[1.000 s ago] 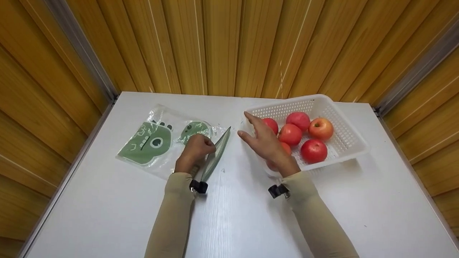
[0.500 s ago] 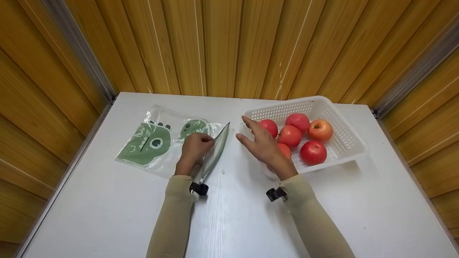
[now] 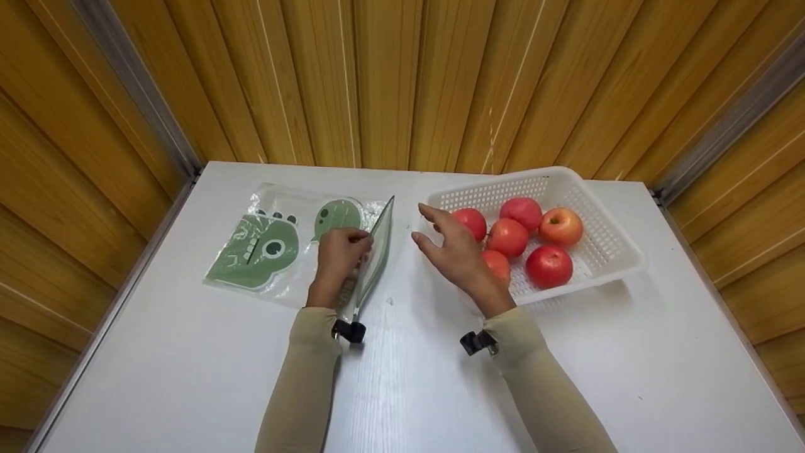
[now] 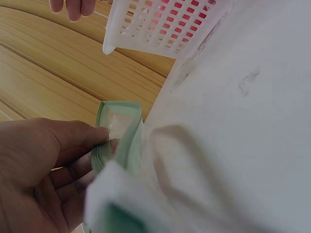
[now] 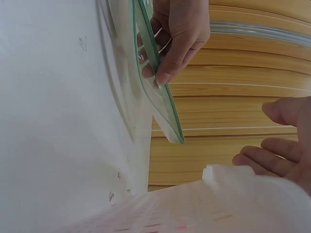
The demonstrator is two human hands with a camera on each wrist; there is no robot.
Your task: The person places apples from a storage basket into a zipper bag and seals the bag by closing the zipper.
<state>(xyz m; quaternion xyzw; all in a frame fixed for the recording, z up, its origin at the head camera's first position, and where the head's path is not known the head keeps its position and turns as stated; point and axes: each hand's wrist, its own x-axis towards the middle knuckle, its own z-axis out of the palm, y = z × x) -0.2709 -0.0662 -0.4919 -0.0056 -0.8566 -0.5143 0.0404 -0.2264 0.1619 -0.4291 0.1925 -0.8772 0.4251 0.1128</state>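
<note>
A clear plastic zip bag printed with a green cartoon dinosaur lies on the left of the table, its mouth facing right and gaping. My left hand pinches the upper edge of that mouth between thumb and fingers. In the left wrist view the green zip strip stands apart from the other edge. My right hand hovers at the left rim of a white plastic basket, thumb and fingers spread, holding nothing. Several red apples lie in the basket, some partly behind the right hand.
The white table backs onto a wood-patterned panel wall, with more panels on both sides. The basket's left wall rises between the right hand and the apples. Black camera mounts sit on both wrists.
The left hand has shifted slightly up and left with the bag's edge, so the mouth now stands a little further left. The right hand has drifted slightly left, still spread.
</note>
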